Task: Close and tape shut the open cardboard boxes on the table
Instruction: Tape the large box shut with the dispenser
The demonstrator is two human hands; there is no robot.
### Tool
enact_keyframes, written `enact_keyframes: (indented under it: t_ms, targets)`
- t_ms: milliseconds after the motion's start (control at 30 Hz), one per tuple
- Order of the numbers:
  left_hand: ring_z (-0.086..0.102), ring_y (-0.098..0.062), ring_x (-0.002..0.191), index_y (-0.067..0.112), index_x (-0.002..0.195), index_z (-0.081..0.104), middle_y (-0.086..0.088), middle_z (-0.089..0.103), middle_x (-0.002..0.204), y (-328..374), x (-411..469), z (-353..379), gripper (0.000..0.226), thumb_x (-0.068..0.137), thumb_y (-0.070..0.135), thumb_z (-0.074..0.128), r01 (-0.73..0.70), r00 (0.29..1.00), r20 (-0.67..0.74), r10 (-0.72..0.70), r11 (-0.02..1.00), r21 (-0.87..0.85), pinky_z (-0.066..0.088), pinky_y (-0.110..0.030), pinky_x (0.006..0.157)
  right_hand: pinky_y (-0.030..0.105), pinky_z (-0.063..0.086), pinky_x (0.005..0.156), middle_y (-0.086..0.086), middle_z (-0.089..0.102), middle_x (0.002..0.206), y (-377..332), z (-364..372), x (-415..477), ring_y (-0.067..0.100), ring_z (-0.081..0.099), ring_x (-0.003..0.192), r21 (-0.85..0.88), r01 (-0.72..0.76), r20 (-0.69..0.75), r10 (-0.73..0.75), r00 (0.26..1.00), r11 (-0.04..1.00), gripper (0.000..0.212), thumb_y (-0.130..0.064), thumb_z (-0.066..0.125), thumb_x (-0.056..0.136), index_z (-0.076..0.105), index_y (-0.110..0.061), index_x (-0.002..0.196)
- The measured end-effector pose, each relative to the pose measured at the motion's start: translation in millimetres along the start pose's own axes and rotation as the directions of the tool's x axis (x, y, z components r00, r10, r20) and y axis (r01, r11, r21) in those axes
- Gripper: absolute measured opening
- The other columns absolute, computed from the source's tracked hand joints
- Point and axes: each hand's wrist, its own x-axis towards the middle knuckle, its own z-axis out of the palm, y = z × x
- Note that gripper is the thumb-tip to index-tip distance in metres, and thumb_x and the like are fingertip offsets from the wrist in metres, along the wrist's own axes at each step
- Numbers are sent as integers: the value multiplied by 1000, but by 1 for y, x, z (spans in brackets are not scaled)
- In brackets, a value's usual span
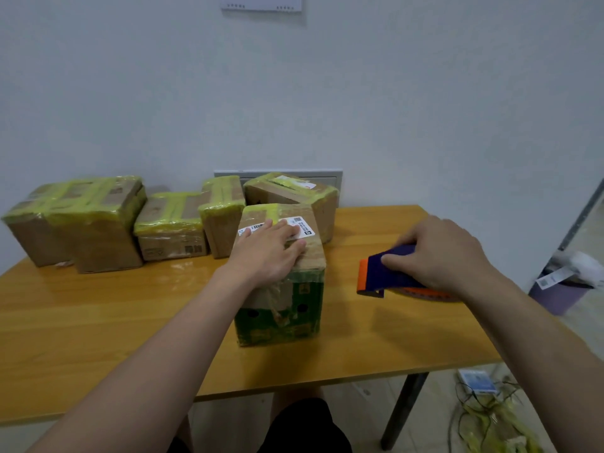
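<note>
The green-sided box [280, 282] stands mid-table, flaps down. The left hand [266, 253] lies flat and spread on its top, likely pinning them shut for taping. Just beside it, the right hand [446, 253] grips the tape dispenser [392, 274], resting on the table [98, 338]. Behind, 4 taped boxes [81, 220] look finished.

View: the only camera sat on my head, so the picture came from my own eye level.
Facing: it looked forward and down over the wooden table [376, 348] toward the pale wall [425, 109] behind it.
Nearness: close; my forearms ran in from the bottom edge, and my left hand [266, 253] and right hand [447, 253] lay near mid-frame.
Lens: wide-angle; the table's far edge bowed and the floor showed at the lower right.
Shared ground: no second view, so nothing overlapped.
</note>
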Motion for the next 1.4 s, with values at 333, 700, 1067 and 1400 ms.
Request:
enact_keyframes:
  t_ms: [333,700,1067,1400]
  targets:
    - [5,-22,160,32,163,21,3,11,173,10,-8,-1,128,59,104,9,9,999,36,-14,992,127,8,-56,128,27,48,55,-12,75,85,-6,93,7,13,66,76,132,57,-277,-19,961,990,29,-53,61,95,79,-33,105]
    - [-6,-21,160,33,165,7,4,-1,174,-7,5,4,76,101,70,25,-36,995,91,31,998,56,-1,-53,128,27,43,60,-11,71,81,1,194,8,11,63,67,73,135,-309,-106,945,988,33,-47,72,91,70,-28,118]
    - [3,-3,157,57,155,21,24,10,168,-52,-43,3,65,93,77,16,-252,964,-92,249,967,-21,5,-38,129,33,42,104,-3,59,128,-64,130,12,14,51,123,484,395,-463,-155,873,781,45,-53,45,102,69,-26,128]
    - [61,-13,131,15,122,74,3,72,130,-81,-34,61,28,96,25,69,-634,641,-706,302,726,-265,42,-49,116,44,51,105,1,75,119,-88,169,24,15,66,121,377,707,-690,-327,646,599,30,-30,57,104,77,-9,113]
